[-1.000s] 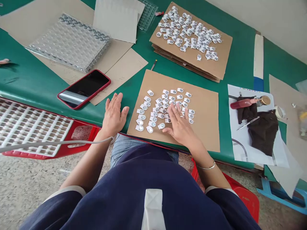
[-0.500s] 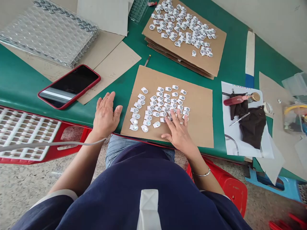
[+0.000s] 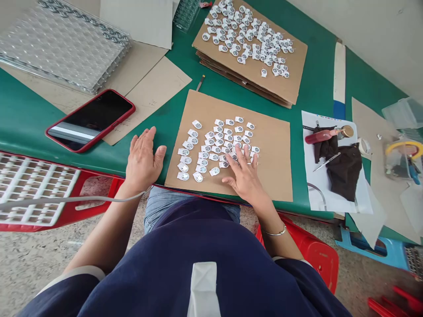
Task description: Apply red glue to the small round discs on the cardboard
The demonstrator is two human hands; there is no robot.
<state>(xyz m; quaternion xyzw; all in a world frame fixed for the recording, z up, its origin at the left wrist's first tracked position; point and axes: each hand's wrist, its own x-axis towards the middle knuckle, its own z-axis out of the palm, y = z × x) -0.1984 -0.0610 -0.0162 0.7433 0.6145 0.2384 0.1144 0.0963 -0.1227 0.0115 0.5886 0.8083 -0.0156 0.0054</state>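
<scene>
Currently resting left hand (image 3: 142,162) flat and outstretched on green tabletop (image 3: 170,114) at 9 o'clock from cardboard sheet (image 3: 274,163). Holding right hand (image 3: 244,176) splayed, palm down, over white tags (image 3: 214,149) at 4 o'clock of their cluster on that sheet. Having red-cased phone (image 3: 90,119) at 10 o'clock from left hand, and more tags (image 3: 264,73) on cardboard stack (image 3: 280,88) at 12 o'clock from sheet.

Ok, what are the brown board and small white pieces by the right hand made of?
Brown board: likely cardboard, matte, by its dull, plain surface. Small white pieces: dull tabs suggest paper, fabric or plastic; glinting round faces, metal or glossy plastic; too small to tell.
</scene>
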